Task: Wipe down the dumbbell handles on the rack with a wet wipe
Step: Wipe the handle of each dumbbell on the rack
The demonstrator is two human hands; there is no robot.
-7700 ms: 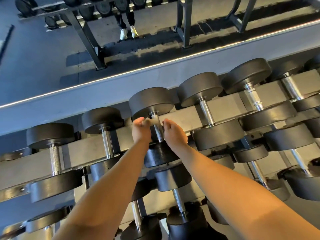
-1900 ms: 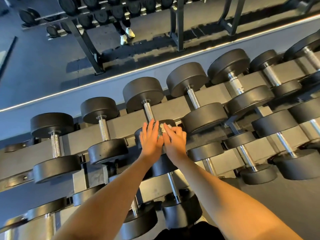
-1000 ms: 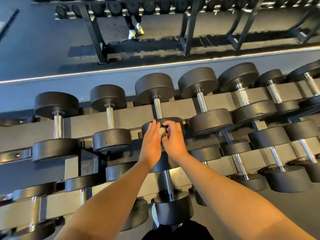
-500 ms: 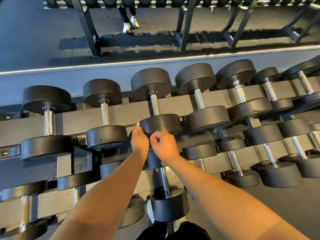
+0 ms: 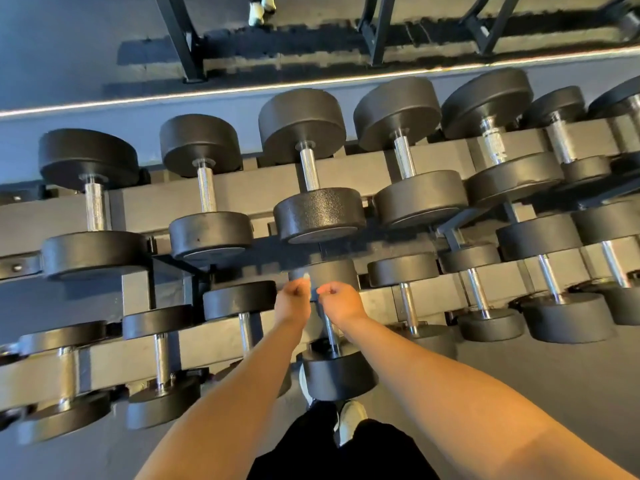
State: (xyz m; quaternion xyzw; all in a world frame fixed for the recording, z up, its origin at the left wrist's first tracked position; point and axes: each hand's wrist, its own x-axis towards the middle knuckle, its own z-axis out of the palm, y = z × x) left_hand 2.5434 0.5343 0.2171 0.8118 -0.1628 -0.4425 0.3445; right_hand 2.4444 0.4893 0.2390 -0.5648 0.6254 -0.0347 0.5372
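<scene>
A bright strip (image 5: 311, 85) runs across the upper view. Above it lie a grey floor (image 5: 69, 39), black frame legs (image 5: 180, 39) and, at the top edge, a white shoe (image 5: 258, 10). Just below the strip is a blue-grey wall band (image 5: 104, 123). Far below it, a pale shoe (image 5: 351, 424) and black trousers (image 5: 346, 455) show over grey flooring (image 5: 536, 368).

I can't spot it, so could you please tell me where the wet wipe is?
In the head view, near centre, a white corner of the wipe pokes out above the left hand, just in front of a lower-row dumbbell.
</scene>
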